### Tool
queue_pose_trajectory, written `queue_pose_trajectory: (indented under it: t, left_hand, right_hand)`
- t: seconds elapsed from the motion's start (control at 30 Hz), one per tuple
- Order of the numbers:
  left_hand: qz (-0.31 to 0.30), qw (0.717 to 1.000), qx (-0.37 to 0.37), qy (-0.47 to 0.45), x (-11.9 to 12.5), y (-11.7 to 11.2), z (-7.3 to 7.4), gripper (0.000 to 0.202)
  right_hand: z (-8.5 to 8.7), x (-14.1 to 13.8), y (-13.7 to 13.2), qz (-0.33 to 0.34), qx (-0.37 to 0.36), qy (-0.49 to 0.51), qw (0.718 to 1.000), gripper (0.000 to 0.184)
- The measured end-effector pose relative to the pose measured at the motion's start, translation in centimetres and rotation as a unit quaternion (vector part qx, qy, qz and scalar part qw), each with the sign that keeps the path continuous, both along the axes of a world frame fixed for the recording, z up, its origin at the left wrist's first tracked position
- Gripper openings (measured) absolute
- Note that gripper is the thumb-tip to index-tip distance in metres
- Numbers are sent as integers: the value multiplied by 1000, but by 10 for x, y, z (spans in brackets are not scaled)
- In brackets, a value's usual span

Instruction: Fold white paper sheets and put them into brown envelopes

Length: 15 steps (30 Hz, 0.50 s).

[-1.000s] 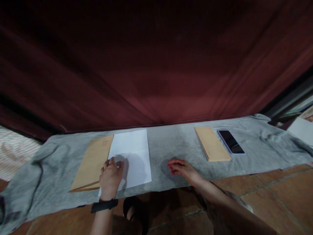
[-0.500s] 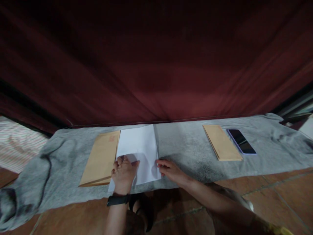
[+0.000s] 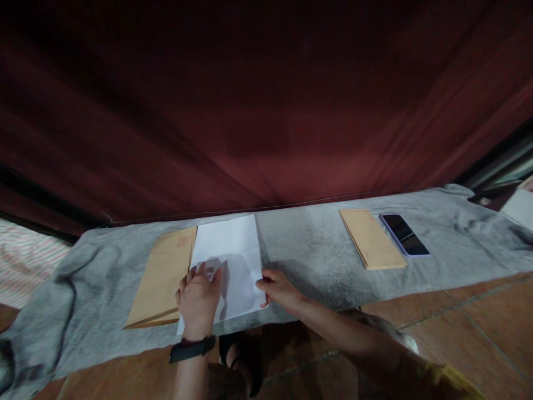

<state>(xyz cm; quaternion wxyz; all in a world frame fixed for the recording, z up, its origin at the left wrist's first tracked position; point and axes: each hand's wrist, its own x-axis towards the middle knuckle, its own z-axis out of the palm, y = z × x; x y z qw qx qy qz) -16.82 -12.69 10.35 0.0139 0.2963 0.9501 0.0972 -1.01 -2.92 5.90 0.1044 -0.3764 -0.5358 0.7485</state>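
Note:
A white sheet of paper (image 3: 231,250) lies on a grey cloth (image 3: 316,255), overlapping a brown envelope (image 3: 160,278) on its left. My left hand (image 3: 199,300), with a black wristband, rests flat on the near left part of the sheet, fingers spread. My right hand (image 3: 278,289) pinches the sheet's near right edge between thumb and fingers. The sheet's near corner under my left hand is hidden.
A stack of brown envelopes (image 3: 372,238) and a dark phone (image 3: 405,234) lie on the cloth at the right. A dark red curtain (image 3: 266,111) hangs behind. Brown floor tiles (image 3: 478,328) run along the near side. Striped fabric (image 3: 25,261) shows at far left.
My right hand has moved left across the cloth to the sheet's right edge and closed on it. My left hand has stayed on the sheet.

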Motion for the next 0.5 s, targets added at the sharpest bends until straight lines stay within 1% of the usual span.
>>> queue_pose_trajectory:
  t: [0.07, 0.13, 0.2, 0.27, 0.33, 0.4, 0.47, 0.5]
  left_hand:
    - [2, 997, 72, 9, -9, 0, 0, 53]
    - [6, 988, 153, 4, -18, 0, 1, 54]
    - [19, 973, 231, -17, -24, 1, 2, 55]
    - [33, 955, 288, -61, -27, 2, 2, 56]
    - [44, 939, 318, -119, -26, 6, 0, 56]
    - [52, 928, 331, -166, -22, 12, -3, 57]
    - [43, 918, 339, -200, -16, 20, -7, 57]
    - [29, 914, 343, -213, -11, 25, -8, 56]
  right_hand:
    - [4, 5, 3, -12, 20, 21, 1000, 10]
    - [13, 16, 10, -22, 38, 60, 997, 18]
    - [22, 32, 20, -23, 55, 98, 993, 22]
    - [28, 52, 34, -48, 66, 96, 992, 25]
    - [29, 73, 48, -82, 74, 89, 990, 28]
    - [26, 94, 59, -97, 78, 70, 990, 33]
    - [21, 117, 68, -126, 76, 51, 988, 39]
    - [18, 129, 70, -134, 74, 39, 987, 40]
